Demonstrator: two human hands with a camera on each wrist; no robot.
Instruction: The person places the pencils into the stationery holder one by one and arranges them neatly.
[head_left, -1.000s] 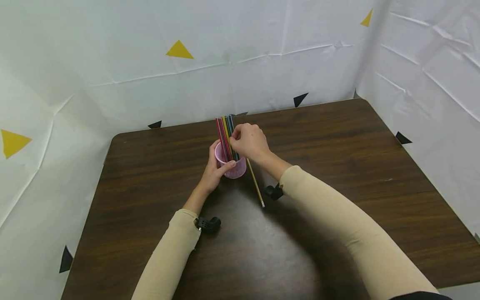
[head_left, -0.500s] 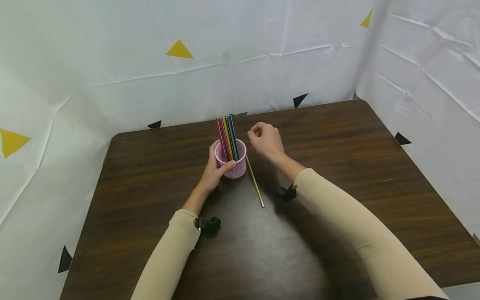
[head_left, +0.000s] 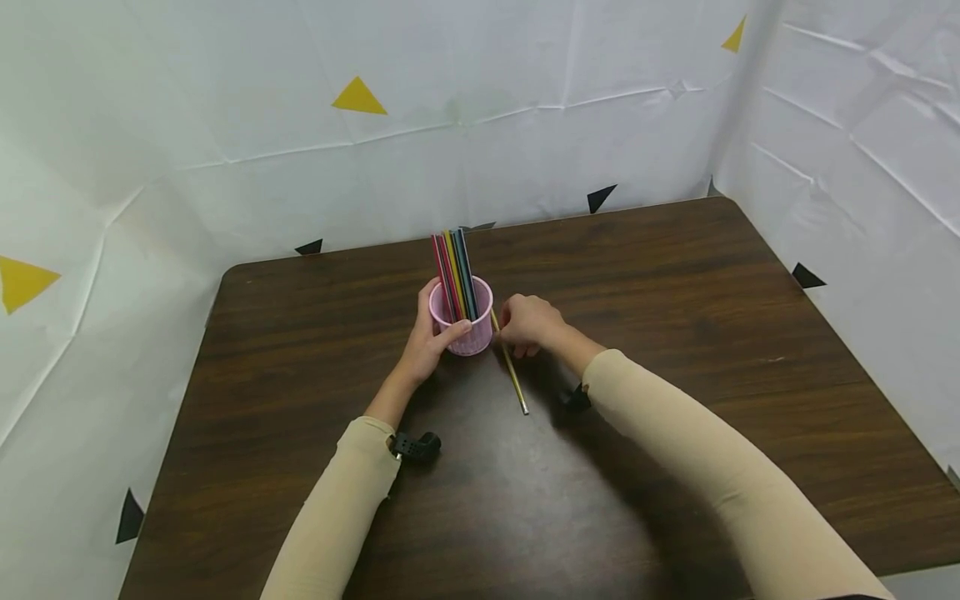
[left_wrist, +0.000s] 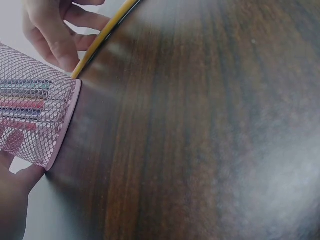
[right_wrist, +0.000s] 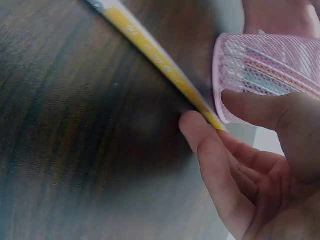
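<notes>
A pink mesh cup (head_left: 471, 333) (left_wrist: 35, 120) (right_wrist: 270, 65) stands on the dark wooden table (head_left: 675, 333) with several coloured pencils (head_left: 453, 267) upright in it. My left hand (head_left: 431, 335) (left_wrist: 10, 200) grips the cup from its left side, thumb on the front wall. A yellow pencil (head_left: 514, 379) (left_wrist: 102, 37) (right_wrist: 150, 50) lies flat on the table just right of the cup. My right hand (head_left: 504, 333) (right_wrist: 212, 112) is down at the pencil's far end, pinching it between thumb and forefinger beside the cup's base.
White sheet walls with yellow and black triangles close in the table at the back, left and right. Black wrist cameras (head_left: 416, 447) (head_left: 573, 396) sit under both sleeves. Bare tabletop lies to the right and toward me.
My right hand let go of the pencils in the cup, swung right, then dropped to the yellow pencil on the table. The left hand and cup stayed put.
</notes>
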